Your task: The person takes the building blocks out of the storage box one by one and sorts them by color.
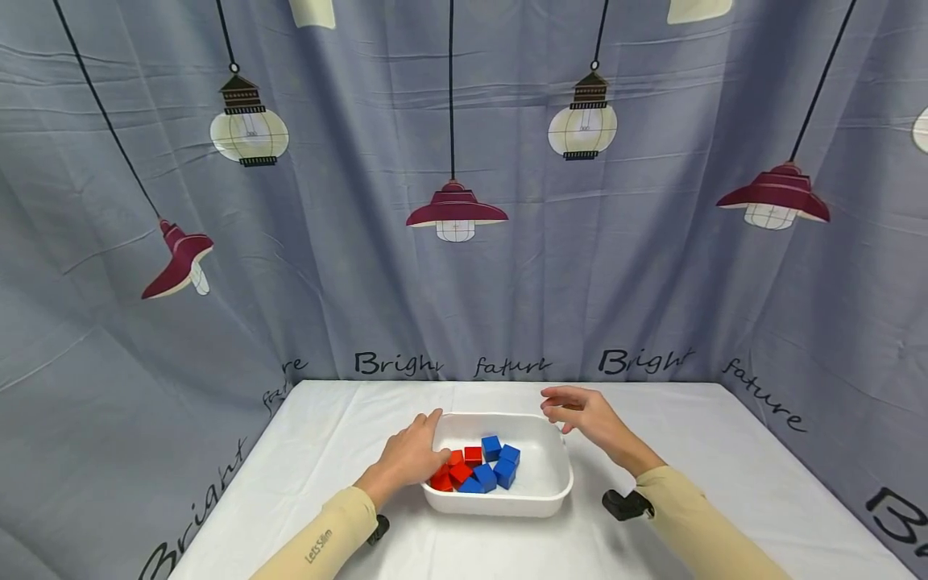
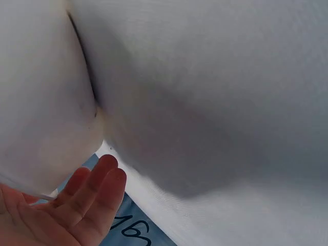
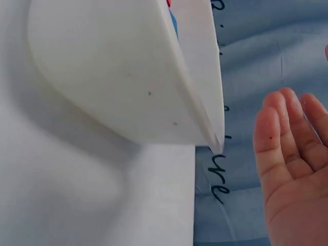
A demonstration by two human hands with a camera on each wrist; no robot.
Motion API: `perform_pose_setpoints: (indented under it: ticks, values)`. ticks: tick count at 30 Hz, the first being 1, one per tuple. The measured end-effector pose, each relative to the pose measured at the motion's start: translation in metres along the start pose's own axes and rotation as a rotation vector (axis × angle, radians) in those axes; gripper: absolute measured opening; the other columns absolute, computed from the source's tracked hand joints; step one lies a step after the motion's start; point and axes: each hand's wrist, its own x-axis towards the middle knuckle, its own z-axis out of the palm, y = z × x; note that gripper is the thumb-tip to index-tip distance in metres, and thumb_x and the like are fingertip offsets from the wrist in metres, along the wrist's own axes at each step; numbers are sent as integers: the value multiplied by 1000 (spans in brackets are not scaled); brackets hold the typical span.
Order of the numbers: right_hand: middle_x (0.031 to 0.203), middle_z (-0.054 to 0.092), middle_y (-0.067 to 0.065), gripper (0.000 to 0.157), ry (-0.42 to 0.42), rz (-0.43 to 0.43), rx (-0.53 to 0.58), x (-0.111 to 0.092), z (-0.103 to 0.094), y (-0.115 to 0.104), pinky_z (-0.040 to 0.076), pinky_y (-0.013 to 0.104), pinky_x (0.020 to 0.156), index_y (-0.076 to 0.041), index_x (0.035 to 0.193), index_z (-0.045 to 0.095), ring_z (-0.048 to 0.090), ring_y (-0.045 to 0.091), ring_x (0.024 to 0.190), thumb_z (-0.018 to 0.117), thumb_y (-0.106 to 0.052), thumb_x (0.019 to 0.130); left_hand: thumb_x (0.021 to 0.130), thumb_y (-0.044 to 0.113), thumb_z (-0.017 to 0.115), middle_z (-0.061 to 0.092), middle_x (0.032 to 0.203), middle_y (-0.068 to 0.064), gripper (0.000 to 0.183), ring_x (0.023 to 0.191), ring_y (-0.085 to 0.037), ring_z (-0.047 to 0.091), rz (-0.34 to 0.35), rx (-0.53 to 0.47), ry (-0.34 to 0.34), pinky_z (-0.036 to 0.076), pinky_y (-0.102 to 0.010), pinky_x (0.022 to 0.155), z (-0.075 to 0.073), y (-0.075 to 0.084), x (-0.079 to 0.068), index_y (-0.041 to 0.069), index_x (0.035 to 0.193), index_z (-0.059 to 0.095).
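A white plastic basin (image 1: 500,506) sits on the table with several red cubes (image 1: 473,456) and several blue cubes (image 1: 505,474) in its left and middle part. My left hand (image 1: 409,453) holds the basin's left rim, thumb over the inner side by the red cubes. In the left wrist view, the fingers (image 2: 105,192) of that hand lie along the outer wall. Beyond the basin's right rim, my right hand (image 1: 583,415) hovers with loosely bent fingers and nothing in them. The right wrist view shows its fingers (image 3: 267,130) apart from the basin wall (image 3: 118,66).
A white cloth covers the table (image 1: 652,411) on both sides of the basin. Behind it hangs a grey-blue curtain (image 1: 507,298) printed with lamps and lettering. Each wrist carries a black strap-on device, one (image 1: 627,505) at the right sleeve.
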Motion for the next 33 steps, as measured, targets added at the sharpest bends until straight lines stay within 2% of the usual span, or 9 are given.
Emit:
perform_pose_setpoints:
  ticks: [3,8,12,16,22,28,33]
  values:
    - [118,68,18,48,-18,12,67,4,4,2,56,35,73,-6,133,62,63,26,96,73,-29,92,89,34,69,58,125,-14,73,92,-27,61,-5,-4,6,54,-54,91,2,0,-1,9,151,41]
    - [108,65,13,51,-62,38,117,12,13,3,51,31,68,-7,132,63,59,32,93,75,-32,90,89,34,68,57,127,-14,73,91,-27,61,-9,12,12,54,-53,91,3,1,-2,9,152,40]
    - [104,63,11,46,-92,40,129,19,22,0,48,31,66,-8,129,65,57,31,85,75,-29,90,89,33,68,57,127,-15,73,89,-27,61,-7,12,24,54,-52,90,3,1,-3,9,152,40]
    - [104,64,11,44,-119,45,138,25,30,-2,47,29,65,-8,126,66,56,29,83,75,-29,89,89,32,68,56,128,-15,74,90,-27,60,-11,-4,35,54,-52,90,4,1,-3,9,153,39]
    - [102,69,6,39,-108,73,66,31,36,0,47,31,67,-7,121,69,57,29,86,75,-28,88,90,32,67,57,128,-15,74,92,-28,62,3,-6,35,54,-52,90,7,2,-2,9,153,38]
    - [101,72,4,39,-113,58,-30,37,40,-8,49,36,67,-8,117,71,59,29,85,77,-31,86,89,32,67,57,128,-17,73,90,-29,62,4,8,59,55,-51,87,9,0,-4,6,152,40]
    - [102,73,4,35,-121,47,-40,43,44,-11,48,36,67,-7,114,72,60,30,84,76,-29,87,89,32,67,56,129,-17,74,90,-29,61,0,8,51,55,-52,88,10,0,-4,6,153,39]
